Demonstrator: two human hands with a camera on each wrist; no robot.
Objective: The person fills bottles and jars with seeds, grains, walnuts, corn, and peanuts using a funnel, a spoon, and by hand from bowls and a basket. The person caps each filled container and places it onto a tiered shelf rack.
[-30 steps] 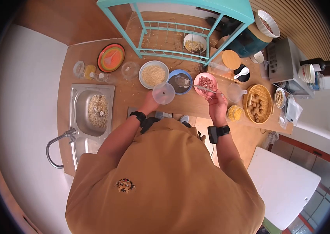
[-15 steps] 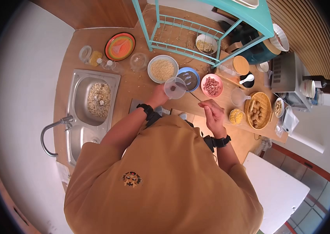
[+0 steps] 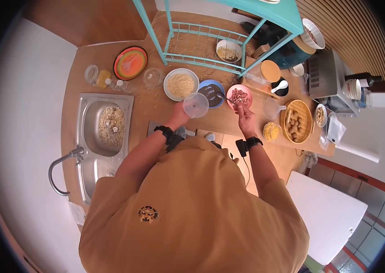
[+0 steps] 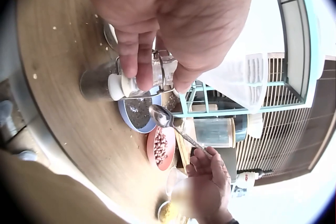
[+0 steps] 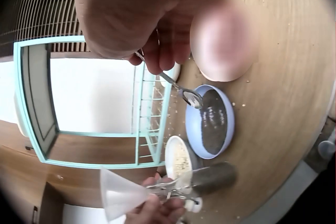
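Observation:
My left hand (image 3: pixel 179 116) grips a clear swing-top bottle (image 5: pixel 214 178) by its neck, with dark seeds in its lower part and the white stopper hanging beside the neck. A translucent funnel (image 3: pixel 196 105) stands in the bottle's mouth. With thumb and fingers, my right hand (image 3: pixel 247 122) pinches the handle of a metal spoon (image 5: pixel 191 99). The spoon's head is over the near side of the blue bowl (image 5: pixel 194 127), which holds dark seeds. Just right of that bowl is a pink bowl (image 3: pixel 248 94) of reddish peanuts, beneath the right fingers in the head view.
A white bowl (image 3: pixel 168 93) of pale grain stands left of the blue one. A teal rack (image 3: pixel 203 63) rises behind. To the right are another funnel (image 3: pixel 272 108), a yellow-filled cup (image 3: pixel 272 131) and a wicker basket (image 3: pixel 308 129). The sink (image 3: pixel 85 129) is at left.
The spoon went from the blue bowl to the funnel half a second ago, and is now back over the blue bowl. The left hand keeps its hold on the bottle.

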